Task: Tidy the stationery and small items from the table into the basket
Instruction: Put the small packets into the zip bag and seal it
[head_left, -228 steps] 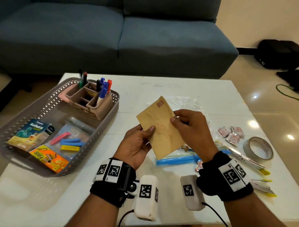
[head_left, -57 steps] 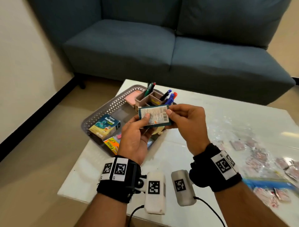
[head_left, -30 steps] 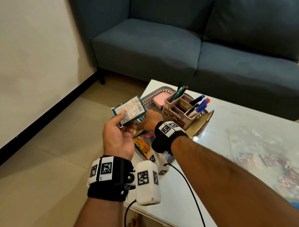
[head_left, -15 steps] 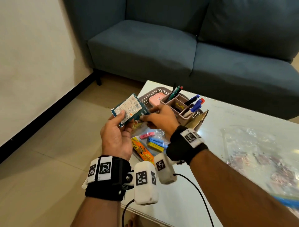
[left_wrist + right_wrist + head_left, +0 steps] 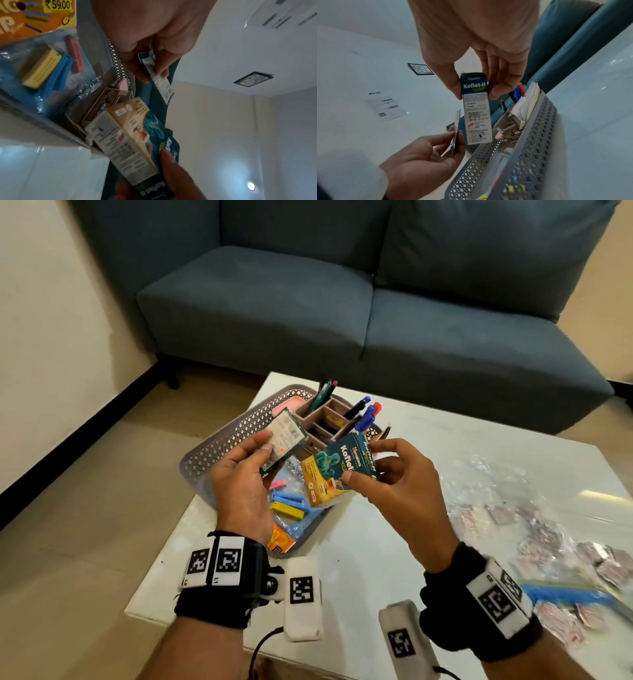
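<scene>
My right hand point(image 5: 373, 463) holds a teal and yellow Koflet-H box point(image 5: 337, 477) above the near end of the grey perforated basket point(image 5: 219, 446); thumb and fingers pinch its top end point(image 5: 473, 86). My left hand point(image 5: 260, 450) pinches a flat dark green packet point(image 5: 282, 436) with a white label, held over the basket's left side point(image 5: 159, 78). In the basket stand a pink pen organiser point(image 5: 329, 419) with pens and markers, a bag of coloured clips point(image 5: 287, 505) and an orange card packet point(image 5: 281, 541).
A clear plastic bag point(image 5: 513, 508) and several small red-silver sachets point(image 5: 582, 559) lie on the white table point(image 5: 376, 542) at the right, with a blue strip point(image 5: 565, 594). A brown envelope point(image 5: 385, 433) leans behind the organiser. A blue sofa point(image 5: 342, 302) stands beyond the table.
My right hand has lifted the Koflet-H box out of the basket and holds it up in front. The left hand keeps the green packet, now tilted more edge-on.
</scene>
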